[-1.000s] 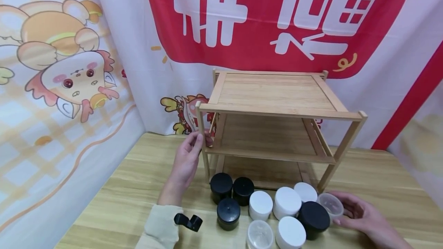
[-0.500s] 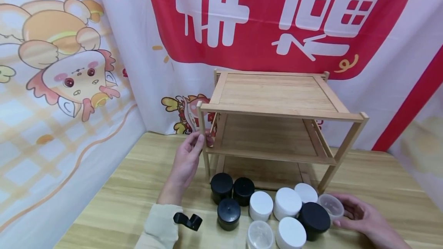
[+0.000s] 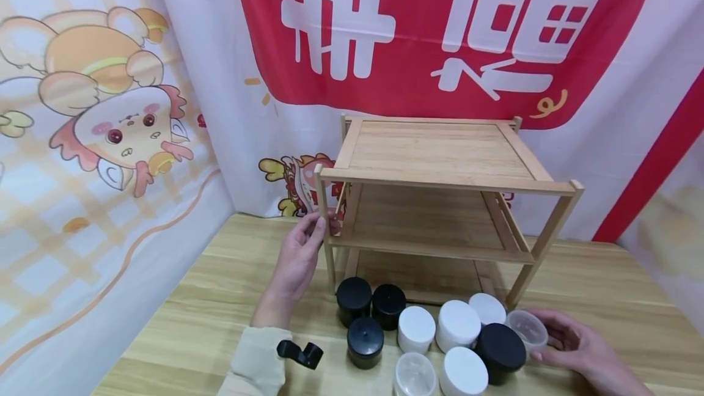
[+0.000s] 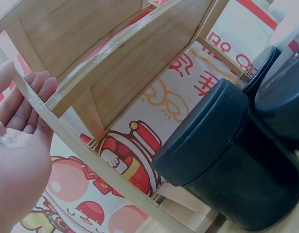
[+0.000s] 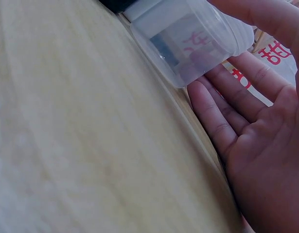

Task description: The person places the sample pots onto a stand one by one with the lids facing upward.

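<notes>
And my left grip [image 3: 299, 254] is on the rack [image 3: 440, 148], thumb in front of the front left post [image 3: 321, 194] and fingers behind it, a narrow hold just by the middle shelf [image 3: 418, 216]. Over on my right, the right grip [image 3: 577, 347] has a clear jar [image 3: 528, 327], thumb on one side and fingers on the other, closed only as far as the jar's width. That jar looks upright on the worktop [image 3: 209, 298], near the foot of the rack's front right post [image 3: 541, 243] and crowded by a big black jar [image 3: 500, 350] and a white jar [image 3: 487, 308].

Care matters here, I'd judge: light, even pressure on that clear wall so it doesn't flex, and fingertips low so the neighbours don't get nudged. On the left, a steady pinch, no sideways pull, as the post looks slim.

Now the lettering! I can't make out a brand or label on any jar. Big white characters [image 3: 342, 23] fill the red panel [image 3: 418, 90] behind, apparently upside down, and I won't swear to their reading. By my right fingers, a red character [image 5: 275, 52] looks like 甜.
</notes>
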A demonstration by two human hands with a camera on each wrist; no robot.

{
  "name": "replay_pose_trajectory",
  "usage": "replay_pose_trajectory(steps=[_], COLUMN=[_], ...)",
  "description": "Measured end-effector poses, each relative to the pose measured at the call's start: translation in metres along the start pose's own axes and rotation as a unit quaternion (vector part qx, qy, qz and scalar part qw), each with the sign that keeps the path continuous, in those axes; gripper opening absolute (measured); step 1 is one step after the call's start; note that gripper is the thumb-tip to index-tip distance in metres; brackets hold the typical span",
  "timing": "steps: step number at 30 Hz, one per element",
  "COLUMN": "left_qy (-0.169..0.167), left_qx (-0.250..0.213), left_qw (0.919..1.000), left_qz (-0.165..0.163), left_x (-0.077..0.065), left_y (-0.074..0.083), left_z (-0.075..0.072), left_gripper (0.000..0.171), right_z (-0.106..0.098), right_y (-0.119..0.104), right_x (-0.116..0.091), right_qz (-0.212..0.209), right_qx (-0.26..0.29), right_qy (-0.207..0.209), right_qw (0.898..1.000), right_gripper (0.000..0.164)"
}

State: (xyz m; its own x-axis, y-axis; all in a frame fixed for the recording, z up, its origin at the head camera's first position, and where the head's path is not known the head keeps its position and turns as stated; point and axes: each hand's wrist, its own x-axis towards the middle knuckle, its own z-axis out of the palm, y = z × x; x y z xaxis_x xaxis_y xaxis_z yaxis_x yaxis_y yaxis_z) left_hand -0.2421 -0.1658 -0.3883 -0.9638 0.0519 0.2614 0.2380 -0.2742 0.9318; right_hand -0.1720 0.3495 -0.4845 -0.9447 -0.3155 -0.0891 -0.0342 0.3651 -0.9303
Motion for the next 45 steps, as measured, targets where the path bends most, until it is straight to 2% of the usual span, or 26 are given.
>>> replay_pose_trajectory(steps=[3, 6, 12, 18, 25, 28, 32, 39, 45], left_qy=[-0.003, 0.0, 0.006, 0.004, 0.005, 0.006, 0.01, 0.026, 0.027], left_qx=[0.002, 0.004, 0.006, 0.015, 0.02, 0.019, 0.017, 0.01, 0.014], left_qw=[1.0, 1.0, 1.0, 0.9999, 0.9996, 0.9996, 0.9997, 0.9996, 0.9995], left_qz=[0.005, 0.005, -0.002, 0.007, 0.02, 0.017, 0.011, 0.009, 0.005], left_x=[0.0, -0.001, -0.001, 0.002, 0.004, 0.002, 0.0, 0.001, 0.001], left_y=[0.001, 0.001, -0.001, 0.0, 0.001, 0.001, -0.002, -0.004, -0.002], left_z=[0.001, 0.001, 0.0, 0.002, 0.003, 0.003, 0.004, 0.006, 0.006], left_gripper=[0.042, 0.043, 0.043, 0.041, 0.042, 0.043, 0.042, 0.039, 0.037], right_z=[0.0, 0.001, 0.007, 0.007, 0.011, 0.011, 0.01, 0.01, 0.01], right_y=[-0.005, -0.007, -0.005, -0.009, -0.008, -0.007, -0.006, -0.006, -0.009], right_x=[0.001, 0.001, -0.002, -0.001, -0.001, -0.002, -0.003, -0.004, -0.003], right_qz=[0.038, 0.052, 0.005, 0.039, -0.005, -0.011, 0.006, -0.01, 0.007], right_qx=[-0.007, -0.018, -0.006, 0.009, 0.024, 0.021, 0.022, 0.021, 0.026], right_qy=[0.003, 0.007, 0.023, 0.021, 0.038, 0.038, 0.04, 0.041, 0.045], right_qw=[0.999, 0.998, 1.0, 0.999, 0.999, 0.999, 0.999, 0.999, 0.999], right_gripper=[0.061, 0.065, 0.057, 0.06, 0.058, 0.057, 0.057, 0.058, 0.06])
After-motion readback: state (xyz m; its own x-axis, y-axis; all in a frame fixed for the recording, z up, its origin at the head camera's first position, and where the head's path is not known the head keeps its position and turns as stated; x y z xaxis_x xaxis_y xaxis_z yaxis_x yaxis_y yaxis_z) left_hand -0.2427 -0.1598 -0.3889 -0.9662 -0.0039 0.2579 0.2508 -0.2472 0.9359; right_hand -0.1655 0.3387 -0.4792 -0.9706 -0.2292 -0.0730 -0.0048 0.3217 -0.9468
